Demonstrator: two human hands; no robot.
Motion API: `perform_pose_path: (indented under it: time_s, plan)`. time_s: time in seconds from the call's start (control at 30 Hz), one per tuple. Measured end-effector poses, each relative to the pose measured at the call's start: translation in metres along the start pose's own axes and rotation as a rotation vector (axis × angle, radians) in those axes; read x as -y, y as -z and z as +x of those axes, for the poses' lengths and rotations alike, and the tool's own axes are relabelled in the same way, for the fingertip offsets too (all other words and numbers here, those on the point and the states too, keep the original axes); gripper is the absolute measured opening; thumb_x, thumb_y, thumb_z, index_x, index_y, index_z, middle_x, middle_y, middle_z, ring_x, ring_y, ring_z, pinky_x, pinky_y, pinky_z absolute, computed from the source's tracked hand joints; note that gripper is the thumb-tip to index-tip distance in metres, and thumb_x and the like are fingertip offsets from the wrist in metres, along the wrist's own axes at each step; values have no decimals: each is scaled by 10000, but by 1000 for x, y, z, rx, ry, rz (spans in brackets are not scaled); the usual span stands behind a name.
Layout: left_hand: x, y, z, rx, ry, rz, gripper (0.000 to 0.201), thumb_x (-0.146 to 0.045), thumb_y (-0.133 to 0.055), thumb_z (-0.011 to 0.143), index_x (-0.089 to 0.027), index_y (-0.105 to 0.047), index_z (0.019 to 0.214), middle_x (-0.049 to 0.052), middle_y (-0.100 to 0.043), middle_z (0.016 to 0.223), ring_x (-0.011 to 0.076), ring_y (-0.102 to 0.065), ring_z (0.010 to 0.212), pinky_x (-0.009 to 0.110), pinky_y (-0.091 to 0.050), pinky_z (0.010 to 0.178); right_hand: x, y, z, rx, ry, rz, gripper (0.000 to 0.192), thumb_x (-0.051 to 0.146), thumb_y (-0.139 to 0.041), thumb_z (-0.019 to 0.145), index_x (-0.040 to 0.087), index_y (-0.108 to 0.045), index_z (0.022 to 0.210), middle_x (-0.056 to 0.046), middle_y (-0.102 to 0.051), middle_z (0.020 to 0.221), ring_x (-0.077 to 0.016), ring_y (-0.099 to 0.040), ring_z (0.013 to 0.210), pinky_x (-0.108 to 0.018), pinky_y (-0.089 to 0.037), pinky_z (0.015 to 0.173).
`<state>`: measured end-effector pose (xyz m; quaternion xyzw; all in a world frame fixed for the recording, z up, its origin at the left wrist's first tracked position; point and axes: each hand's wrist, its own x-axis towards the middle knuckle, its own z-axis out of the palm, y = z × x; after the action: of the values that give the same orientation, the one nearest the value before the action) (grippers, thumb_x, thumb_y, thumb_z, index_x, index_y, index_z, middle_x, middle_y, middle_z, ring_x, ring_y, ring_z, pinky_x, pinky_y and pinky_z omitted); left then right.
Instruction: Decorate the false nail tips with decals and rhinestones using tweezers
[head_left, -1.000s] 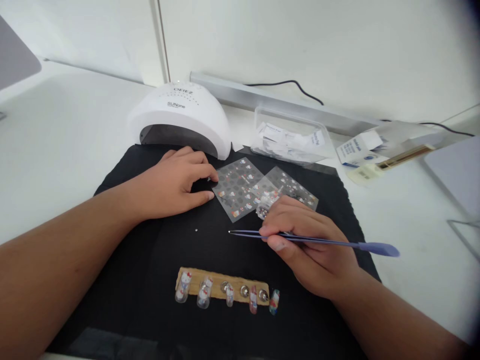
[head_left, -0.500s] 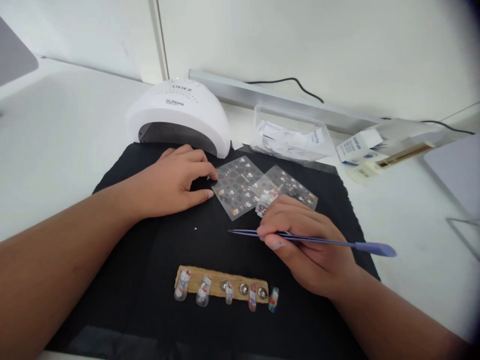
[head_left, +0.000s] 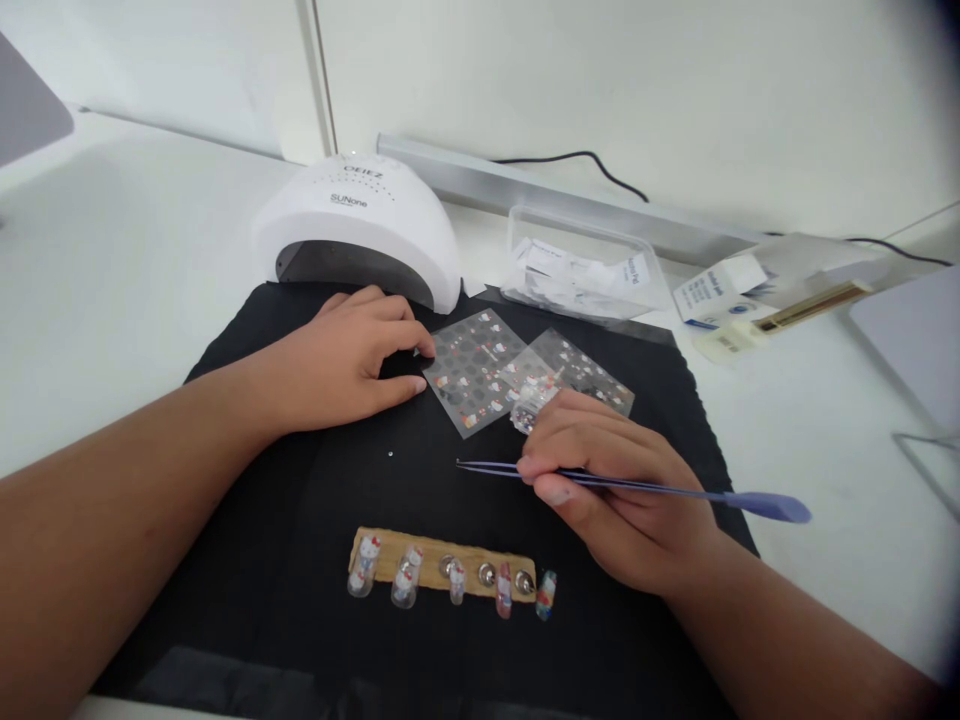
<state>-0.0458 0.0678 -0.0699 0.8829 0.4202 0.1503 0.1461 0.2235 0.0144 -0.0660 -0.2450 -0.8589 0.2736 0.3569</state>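
My right hand pinches blue tweezers, their tips pointing left over the black mat. Whether the tips hold a tiny bead, I cannot tell. A small shiny rhinestone lies on the mat, left of those tips. My left hand rests with fingers spread, thumb and forefinger by the edge of a clear sticker sheet. Close to my right fingers stands a small clear jar, partly hidden. Nearer me, a wooden stand carries several decorated false nails in a row.
A white nail lamp stands behind my left hand. Back centre is a clear plastic box of white packets. An opened white carton and a gold-coloured strip lie at the right. A second sticker sheet overlaps the first.
The tweezers have turned slightly in my right hand, their rear end shifting right and a little down. My left hand and the false nails keep their places.
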Motion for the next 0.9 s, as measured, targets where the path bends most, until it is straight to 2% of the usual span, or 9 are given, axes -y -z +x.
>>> perform_pose_path:
  time_s: [0.9]
  plan:
    - [0, 0, 1, 4, 14, 9, 319, -423, -561, 883, -227, -713, 1084, 69, -641, 1033, 303, -544, 1059, 500, -380, 940, -1, -2, -1, -2, -8, -10, 78, 113, -592, 915, 177, -628, 887, -21, -636, 731, -155, -547, 707, -350, -464, 697]
